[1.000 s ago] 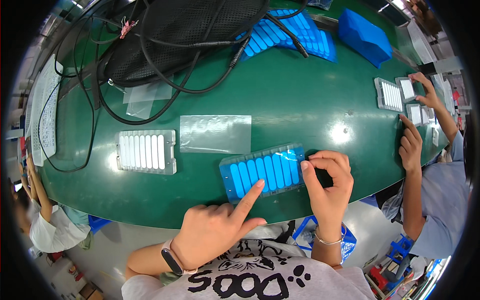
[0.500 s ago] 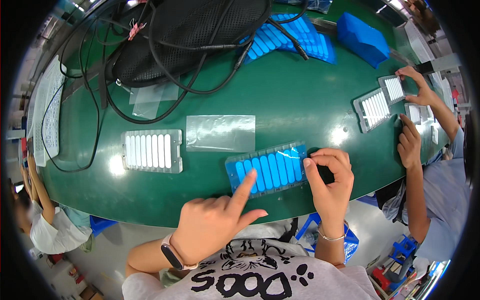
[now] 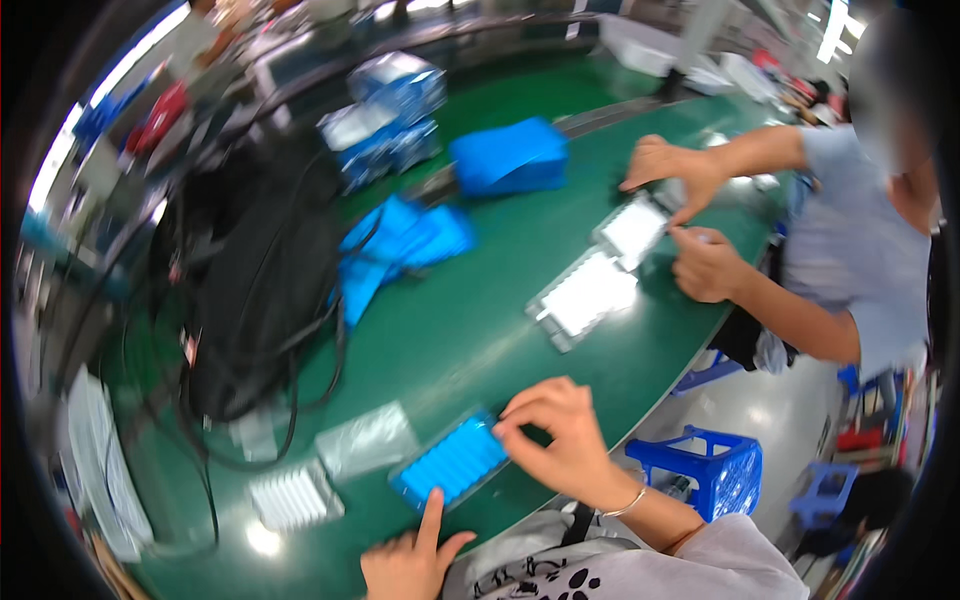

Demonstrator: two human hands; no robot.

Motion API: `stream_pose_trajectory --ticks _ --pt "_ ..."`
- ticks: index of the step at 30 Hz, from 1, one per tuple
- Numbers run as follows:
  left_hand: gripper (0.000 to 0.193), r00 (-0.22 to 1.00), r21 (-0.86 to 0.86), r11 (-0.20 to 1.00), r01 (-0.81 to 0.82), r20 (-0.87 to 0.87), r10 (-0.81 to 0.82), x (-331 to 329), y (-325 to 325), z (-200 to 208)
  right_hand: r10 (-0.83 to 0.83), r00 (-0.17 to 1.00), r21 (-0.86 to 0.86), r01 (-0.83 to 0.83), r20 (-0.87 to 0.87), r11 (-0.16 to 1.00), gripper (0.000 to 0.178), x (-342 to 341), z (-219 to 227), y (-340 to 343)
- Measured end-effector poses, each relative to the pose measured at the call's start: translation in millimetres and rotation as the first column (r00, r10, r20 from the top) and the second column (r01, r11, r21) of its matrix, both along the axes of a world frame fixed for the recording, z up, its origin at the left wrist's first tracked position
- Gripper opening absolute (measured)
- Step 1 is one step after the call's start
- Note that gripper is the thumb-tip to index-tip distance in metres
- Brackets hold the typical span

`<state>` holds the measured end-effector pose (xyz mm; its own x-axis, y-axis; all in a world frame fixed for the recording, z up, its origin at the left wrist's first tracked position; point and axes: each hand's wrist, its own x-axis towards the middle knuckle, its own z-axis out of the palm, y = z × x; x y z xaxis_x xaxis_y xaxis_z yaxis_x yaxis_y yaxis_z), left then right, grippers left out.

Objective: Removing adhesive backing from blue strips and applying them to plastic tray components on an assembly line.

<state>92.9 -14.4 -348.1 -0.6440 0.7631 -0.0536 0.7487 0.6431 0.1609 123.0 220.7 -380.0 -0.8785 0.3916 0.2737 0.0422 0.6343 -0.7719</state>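
Head view: a blue tray (image 3: 452, 466) with a row of ribs lies flat on the green bench (image 3: 480, 330), close to the near edge, right in front of the person. The right hand (image 3: 556, 430) rests at the tray's right end, thumb and fingertips pinched together on that end; whether a small part sits between them I cannot tell, as the picture is blurred. That grip at the end seems meant to steady the tray so it does not slide on the smooth top. The left hand (image 3: 412, 558) comes up from the near edge with the forefinger stretched out and the other fingers curled in, grasping nothing; its tip touches the tray's near long side, as if pressing or counting along the ribs.

Just beside the tray on its left lies a clear plastic bag (image 3: 366, 440), flat and within easy reach, and farther left, near the same edge, a white ribbed tray (image 3: 296, 497). A black bag (image 3: 262, 280) with cables sprawls over the left part of the bench, and blue trays (image 3: 400, 245) are heaped toward the middle, well apart from the hands.

At the right edge of the bench a co-worker's hands (image 3: 690, 215) handle two white trays (image 3: 610, 270). A blue stool (image 3: 700, 470) stands on the floor below
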Motion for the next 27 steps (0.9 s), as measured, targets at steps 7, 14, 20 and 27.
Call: stream_pose_trajectory --ticks 7,14,20,27 --pt "0.064 0.993 0.093 0.990 0.104 -0.061 -0.098 -10.3 -3.1 -15.5 0.045 0.987 -0.177 -0.072 -0.154 0.982 0.006 3.5 23.0 -6.2" --pt "0.061 0.990 0.136 0.990 -0.036 0.139 0.017 -12.8 -6.0 -14.1 0.182 0.983 -0.291 -0.184 -0.034 0.939 0.006 -10.9 35.4 -11.5" --pt "0.036 0.913 0.487 0.792 -0.369 0.351 0.210 -21.4 -19.2 1.3 0.295 0.938 -0.263 -0.336 -0.182 0.904 0.008 -31.0 70.2 -24.8" --pt "0.056 0.263 0.398 0.469 -0.789 0.908 -0.327 -34.3 -19.4 17.3 0.383 0.865 0.250 -0.312 -0.324 0.917 0.015 -36.1 94.7 -31.8"
